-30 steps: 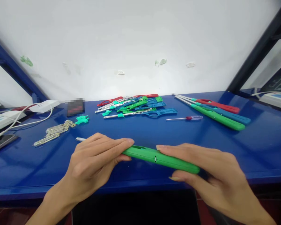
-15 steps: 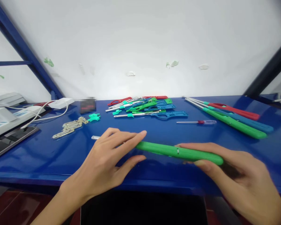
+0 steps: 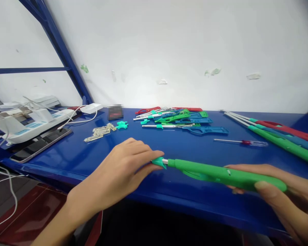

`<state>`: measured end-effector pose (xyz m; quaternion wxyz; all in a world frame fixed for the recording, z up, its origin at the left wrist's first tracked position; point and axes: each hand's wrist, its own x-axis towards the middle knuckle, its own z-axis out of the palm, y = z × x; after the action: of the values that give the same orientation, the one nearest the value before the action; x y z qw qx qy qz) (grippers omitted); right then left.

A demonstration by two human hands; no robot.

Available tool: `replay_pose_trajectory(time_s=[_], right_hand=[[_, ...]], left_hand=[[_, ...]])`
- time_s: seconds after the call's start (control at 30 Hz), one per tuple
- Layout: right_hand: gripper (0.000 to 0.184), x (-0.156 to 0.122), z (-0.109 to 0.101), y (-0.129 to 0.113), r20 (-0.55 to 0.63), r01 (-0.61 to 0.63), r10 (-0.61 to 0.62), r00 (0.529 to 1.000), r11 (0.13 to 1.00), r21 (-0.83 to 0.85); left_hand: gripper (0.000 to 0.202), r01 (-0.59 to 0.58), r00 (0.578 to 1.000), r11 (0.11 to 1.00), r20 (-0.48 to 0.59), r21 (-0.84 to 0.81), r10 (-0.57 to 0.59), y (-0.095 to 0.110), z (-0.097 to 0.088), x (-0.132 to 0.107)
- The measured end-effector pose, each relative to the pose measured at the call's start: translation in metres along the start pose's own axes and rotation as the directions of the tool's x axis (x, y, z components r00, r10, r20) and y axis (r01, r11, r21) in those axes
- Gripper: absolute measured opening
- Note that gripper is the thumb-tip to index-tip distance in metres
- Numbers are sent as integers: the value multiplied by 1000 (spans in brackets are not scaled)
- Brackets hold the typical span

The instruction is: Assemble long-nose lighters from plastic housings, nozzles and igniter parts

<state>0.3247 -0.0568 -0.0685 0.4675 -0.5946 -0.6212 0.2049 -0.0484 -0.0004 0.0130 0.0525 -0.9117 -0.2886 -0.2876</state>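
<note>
- A green long-neck lighter (image 3: pixel 226 175) lies nearly level just above the near edge of the blue table (image 3: pixel 66 153). Its long axis runs left to right across the view, and the metal neck end points left.
- A second ago the left hand covered the neck; now a teal collar (image 3: pixel 159 162) and a short bare stretch of metal show at that end, so the left hand appears to have slid outward along the neck.
- The left hand (image 3: pixel 123 171) closes around the neck, fingertips at the collar.
- The right hand (image 3: pixel 284 191) wraps the handle, thumb on top.
- Beyond lie a pile of lighter parts (image 3: pixel 179 119), a small red-handled screwdriver (image 3: pixel 242 142), three assembled lighters (image 3: pixel 279 136) and metal pieces (image 3: pixel 99 133).
</note>
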Motion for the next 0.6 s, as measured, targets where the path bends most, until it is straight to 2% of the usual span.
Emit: replay_pose_trajectory(time_s=[0.1,0.3,0.4,0.6], right_hand=[[45,0,1,9,40,24,-24,999,1000,-4],[43,7,-2,16,111,65,-62,992,998,-22],[45,8,-5,14,138,42,-39,990,999,-25],[45,4,-2,6,211,-78,76,974,997,4]], left_hand=[[25,-34,999,999,-7,20,34,8,8,0],[21,-111,984,993,-138,33,115,15,23,-2],[21,-136,977,989,-155,61,144,17,26,0],[27,-172,968,979,-166,111,189,18,24,2]])
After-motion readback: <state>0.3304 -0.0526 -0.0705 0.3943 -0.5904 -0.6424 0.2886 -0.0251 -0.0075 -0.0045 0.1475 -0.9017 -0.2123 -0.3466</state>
